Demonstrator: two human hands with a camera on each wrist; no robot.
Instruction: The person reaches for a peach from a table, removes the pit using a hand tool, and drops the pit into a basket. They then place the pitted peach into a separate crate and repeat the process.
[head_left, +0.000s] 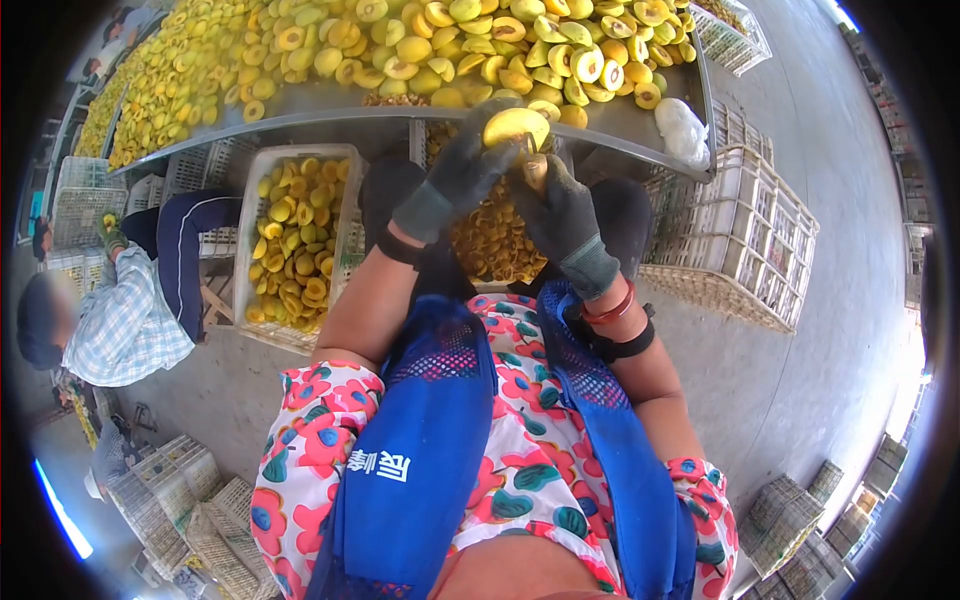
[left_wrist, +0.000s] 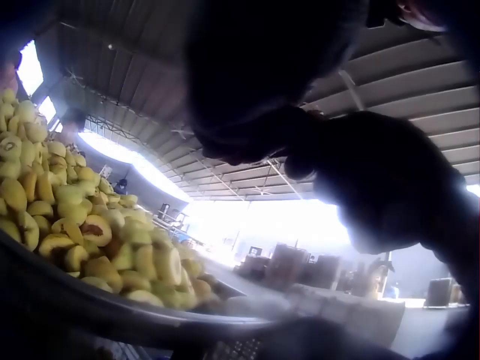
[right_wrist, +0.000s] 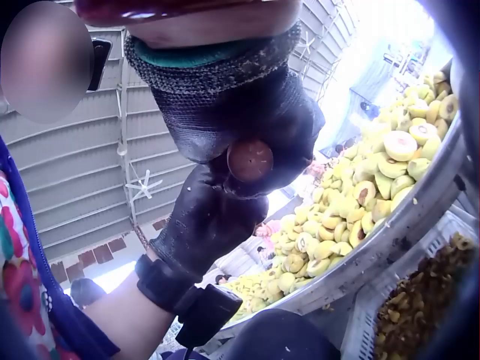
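Fingers of the left hand (head_left: 462, 168) are clamped on a yellow fruit piece (head_left: 516, 127); fingers of the right hand (head_left: 562, 212) are curled round a wood-handled tool (head_left: 536, 174); both dark-gloved. Fruit is up at the near edge of the metal bench (head_left: 350, 112); tool tip points at it, hands nearly meeting, probably for a steady grip and short reach; round handle end (right_wrist: 250, 160) faces the right wrist camera. Pile of fruit halves (head_left: 400, 45) sits on the bench just beyond, likely for easy reach; scraps (head_left: 495, 240) lie directly below the hands, between the knees; crate of fruit halves (head_left: 250, 165) stands to the left. Writing: white Chinese characters (head_left: 378, 465) on blue apron (head_left: 425, 415), upside down, not safely readable; no other legible label or brand.
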